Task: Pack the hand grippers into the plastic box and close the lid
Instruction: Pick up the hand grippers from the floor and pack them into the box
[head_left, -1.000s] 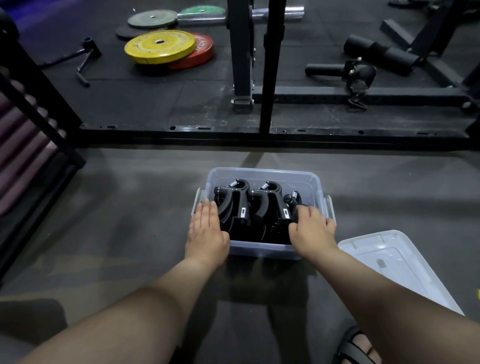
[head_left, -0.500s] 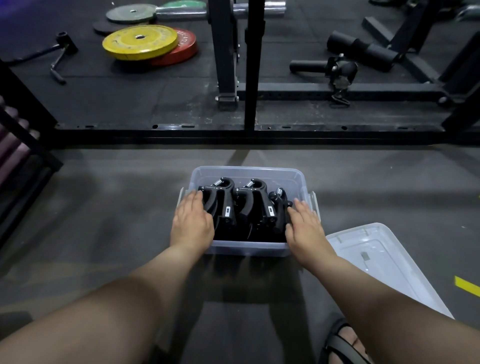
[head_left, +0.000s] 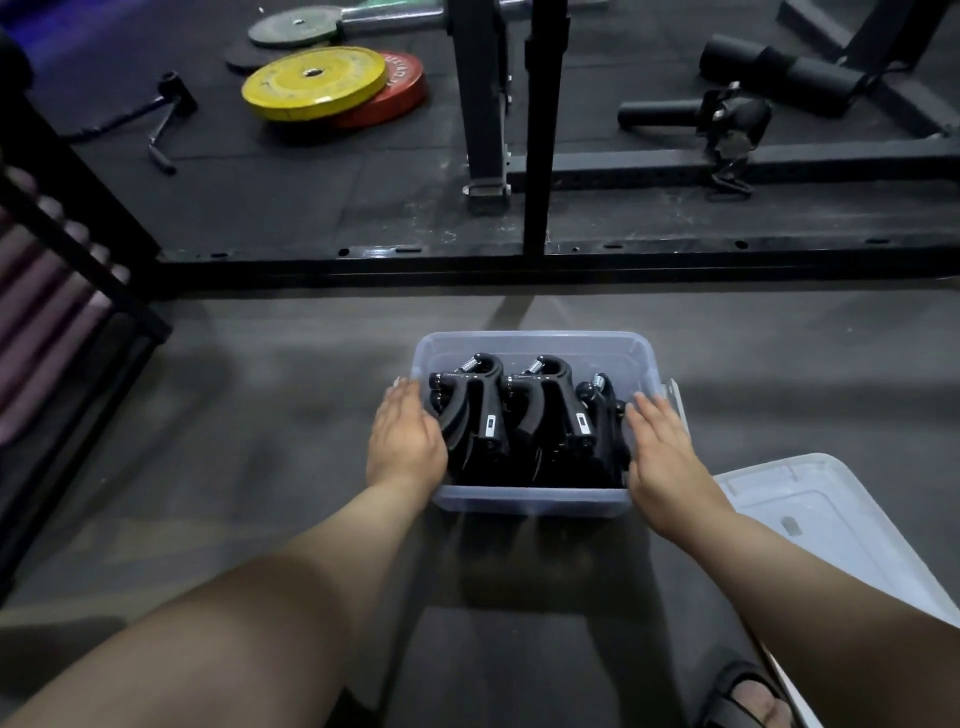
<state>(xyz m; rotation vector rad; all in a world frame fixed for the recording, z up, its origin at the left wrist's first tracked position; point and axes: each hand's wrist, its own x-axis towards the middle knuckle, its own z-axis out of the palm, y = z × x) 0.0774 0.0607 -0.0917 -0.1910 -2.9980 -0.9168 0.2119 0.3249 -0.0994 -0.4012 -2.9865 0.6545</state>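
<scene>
Inside plastic box (head_left: 530, 501), hand grippers (head_left: 550, 410) upright

Bare forearms (head_left: 291, 597), bare left grip (head_left: 408, 441) and right grip (head_left: 662, 447), one black strapped sandal (head_left: 727, 701).

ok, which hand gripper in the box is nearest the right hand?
The rightmost hand gripper, turned edge-on right beside the right hand; the left gripper and middle gripper show their labelled sides.

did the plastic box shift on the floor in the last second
No. The plastic box sits where it did, in line with the rack upright and equally short of its base rail.
</scene>
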